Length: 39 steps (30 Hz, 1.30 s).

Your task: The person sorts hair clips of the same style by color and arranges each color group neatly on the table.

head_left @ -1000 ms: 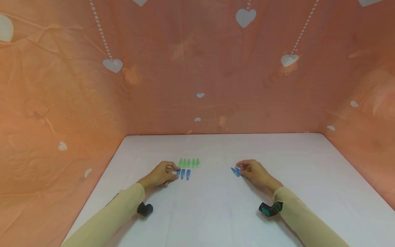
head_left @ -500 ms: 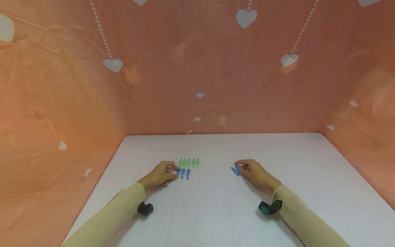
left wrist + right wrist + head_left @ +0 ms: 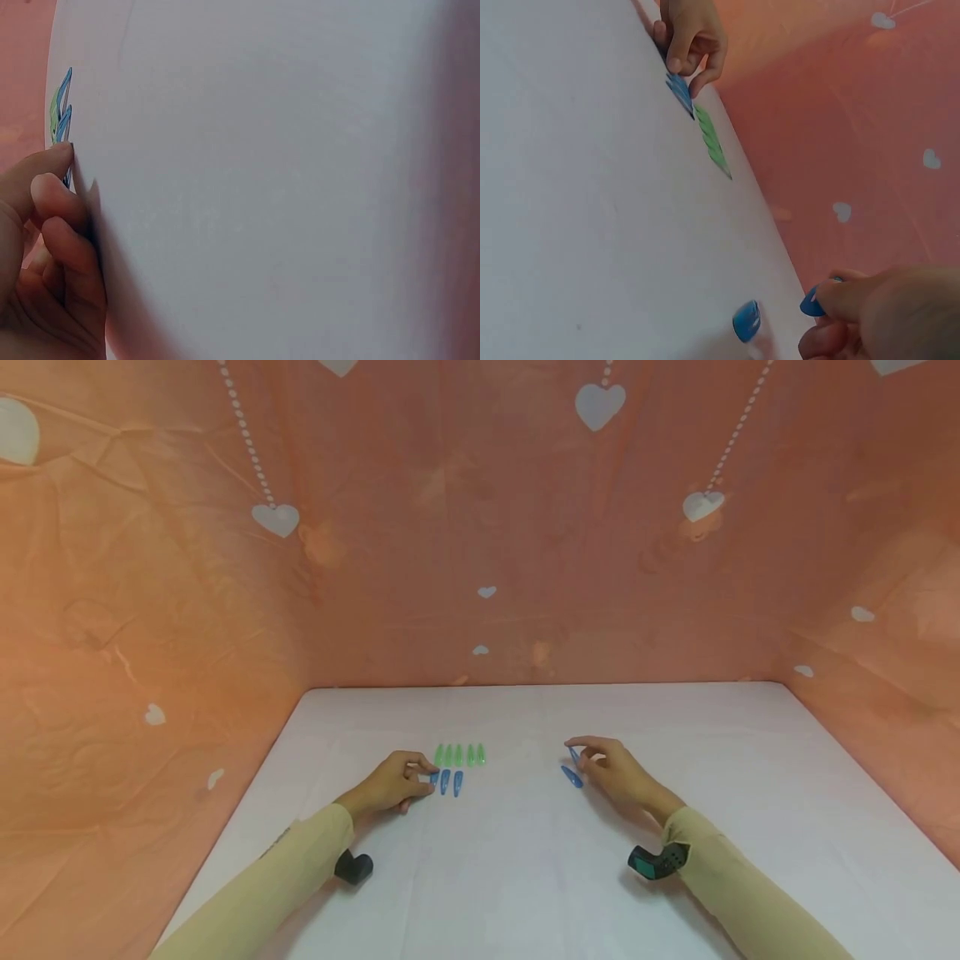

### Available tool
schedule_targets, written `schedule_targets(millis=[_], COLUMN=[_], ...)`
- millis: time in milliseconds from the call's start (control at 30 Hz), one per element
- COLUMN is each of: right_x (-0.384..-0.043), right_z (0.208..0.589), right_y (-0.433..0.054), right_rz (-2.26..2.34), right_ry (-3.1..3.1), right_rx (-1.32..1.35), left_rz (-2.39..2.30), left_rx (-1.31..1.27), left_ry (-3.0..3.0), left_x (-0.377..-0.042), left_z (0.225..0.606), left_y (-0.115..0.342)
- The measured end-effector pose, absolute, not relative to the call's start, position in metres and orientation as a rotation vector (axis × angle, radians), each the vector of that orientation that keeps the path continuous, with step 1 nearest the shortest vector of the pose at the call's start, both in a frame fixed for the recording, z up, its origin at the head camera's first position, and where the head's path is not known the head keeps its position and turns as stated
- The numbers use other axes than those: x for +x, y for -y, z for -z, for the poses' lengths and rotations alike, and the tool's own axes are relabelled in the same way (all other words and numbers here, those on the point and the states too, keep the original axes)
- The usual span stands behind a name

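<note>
My left hand [image 3: 390, 781] holds a blue snap hair clip [image 3: 434, 778] between thumb and finger at the left end of a short row on the white table. Two more blue hair clips [image 3: 446, 782] lie just right of it. Behind them stands a row of several green hair clips [image 3: 459, 755], also visible in the right wrist view. My right hand [image 3: 619, 772] pinches another blue hair clip [image 3: 811, 302], raised above the table. Below that hand, a single blue hair clip [image 3: 747, 321] lies loose on the table.
The white table [image 3: 517, 860] ends at an orange-pink cloth backdrop [image 3: 525, 568] with white hearts, at the back and both sides. Each wrist wears a dark camera device [image 3: 658, 862].
My right hand has picked up one blue hair clip from beside the loose one and raised it, moving slightly away from me. The left hand stays in place.
</note>
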State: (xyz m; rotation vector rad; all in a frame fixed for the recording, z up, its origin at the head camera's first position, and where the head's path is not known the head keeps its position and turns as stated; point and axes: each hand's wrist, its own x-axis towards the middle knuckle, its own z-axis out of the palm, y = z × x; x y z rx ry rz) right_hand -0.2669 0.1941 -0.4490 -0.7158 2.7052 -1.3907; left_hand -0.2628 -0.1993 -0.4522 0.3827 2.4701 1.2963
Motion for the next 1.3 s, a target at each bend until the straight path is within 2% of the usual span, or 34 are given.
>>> schedule_targets(millis=[333,1300], right_x=[-0.259,-0.252], right_z=[0.446,0.444], right_y=[-0.183,-0.146], right_rz=[1.553,1.627], right_ry=[-2.513,-2.387], right_rx=[-0.586,-0.697], left_rz=[-1.301,-1.306], left_rx=[0.374,0.379], left_ry=[-2.463,-2.454], left_x=[-0.263,-0.265], left_z=[0.452,0.45], left_y=[0.2,0.201])
